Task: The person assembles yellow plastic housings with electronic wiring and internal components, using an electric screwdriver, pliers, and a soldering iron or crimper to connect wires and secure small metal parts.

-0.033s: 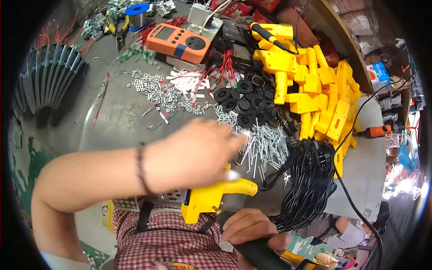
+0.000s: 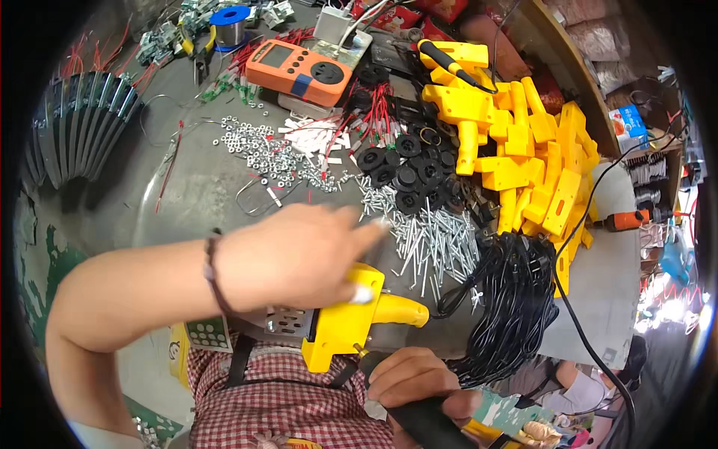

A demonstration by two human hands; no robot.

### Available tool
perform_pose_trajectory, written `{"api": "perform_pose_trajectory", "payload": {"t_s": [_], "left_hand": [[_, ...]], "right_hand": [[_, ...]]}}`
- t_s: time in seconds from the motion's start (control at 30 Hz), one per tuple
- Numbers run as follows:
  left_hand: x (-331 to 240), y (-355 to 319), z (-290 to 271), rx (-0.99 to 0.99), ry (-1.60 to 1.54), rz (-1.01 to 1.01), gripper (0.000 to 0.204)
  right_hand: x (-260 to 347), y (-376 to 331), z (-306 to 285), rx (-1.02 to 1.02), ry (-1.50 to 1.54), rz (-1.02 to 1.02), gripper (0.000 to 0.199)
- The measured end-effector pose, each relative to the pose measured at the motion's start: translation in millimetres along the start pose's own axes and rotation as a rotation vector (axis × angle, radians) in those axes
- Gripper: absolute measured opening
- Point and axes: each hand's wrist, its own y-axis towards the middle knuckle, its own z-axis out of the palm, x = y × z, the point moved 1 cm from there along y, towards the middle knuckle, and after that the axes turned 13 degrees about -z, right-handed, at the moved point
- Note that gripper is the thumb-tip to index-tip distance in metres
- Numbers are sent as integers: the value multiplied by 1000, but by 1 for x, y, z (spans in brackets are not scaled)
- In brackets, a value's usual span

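In front of me lies a yellow pistol-shaped plastic housing (image 2: 344, 325), its handle pointing right and a perforated metal plate (image 2: 290, 322) joined at its left side. My left hand (image 2: 295, 254) passes over the housing, short of the pile of long silver screws (image 2: 437, 243). Motion smears its fingers; index finger and thumb look apart, with white tips, and whether a small screw is held I cannot make out. My right hand (image 2: 415, 378) is closed round a black power screwdriver (image 2: 430, 420). The driver's brass-coloured tip is at the housing's lower right corner.
Beyond the screws lie nuts (image 2: 262, 150), black round caps (image 2: 407, 176) and white sleeves (image 2: 310, 135). Yellow housings (image 2: 523, 157) pile up at right, above a bundle of black cables (image 2: 516, 314). An orange meter (image 2: 299, 71) and solder spool (image 2: 229, 28) stand behind; curved dark-grey strips (image 2: 82, 127) at left.
My left hand has drawn back from the screw pile, leftward and slightly toward me. The right hand and screwdriver stay almost where they were, beside the yellow housing.
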Motion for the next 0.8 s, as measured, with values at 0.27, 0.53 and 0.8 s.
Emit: {"api": "perform_pose_trajectory", "payload": {"t_s": [0.27, 0.53, 0.8], "left_hand": [[10, -29, 8, 201, -260, -80, 67], [26, -35, 24, 190, -367, -78, 64], [27, -32, 28, 163, -443, 26, 62]], "right_hand": [[42, 25, 16, 39, -154, 327, 46], [23, 11, 23, 156, -63, 394, 52], [6, 14, 54, 97, -43, -3, 60]]}}
